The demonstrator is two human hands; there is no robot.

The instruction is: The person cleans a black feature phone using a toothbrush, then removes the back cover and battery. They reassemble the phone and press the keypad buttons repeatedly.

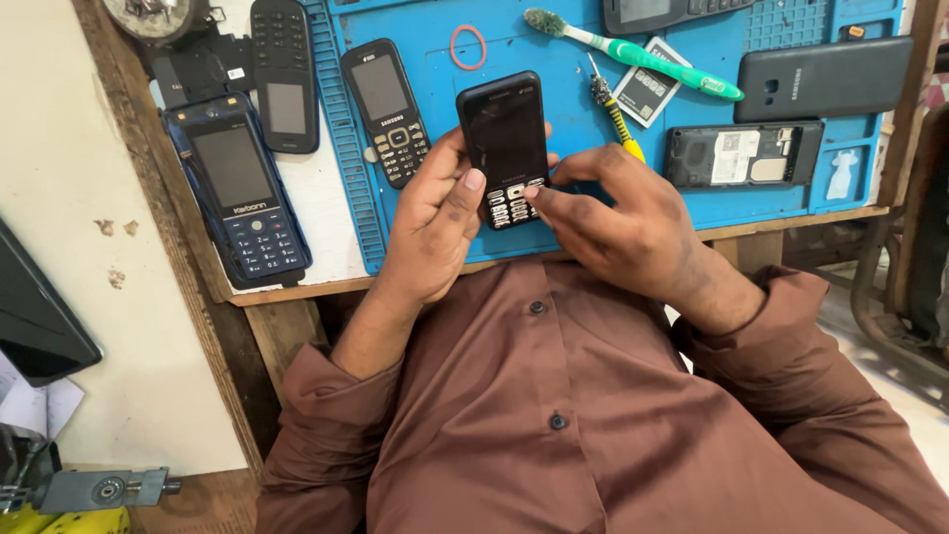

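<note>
A black keypad phone (504, 138) with a dark screen is held upright over the blue work mat (554, 59). My left hand (432, 218) grips its left side, thumb resting by the keypad. My right hand (623, 213) touches the lower keys with a fingertip; its other fingers curl beside the phone.
On the mat lie another black keypad phone (388, 111), a green toothbrush (643, 54), a yellow-handled screwdriver (615, 114), a battery (647, 94), an opened phone body (743, 155), its back cover (825, 77) and a red rubber band (469, 46). A blue keypad phone (239, 198) and a dark one (284, 74) lie left.
</note>
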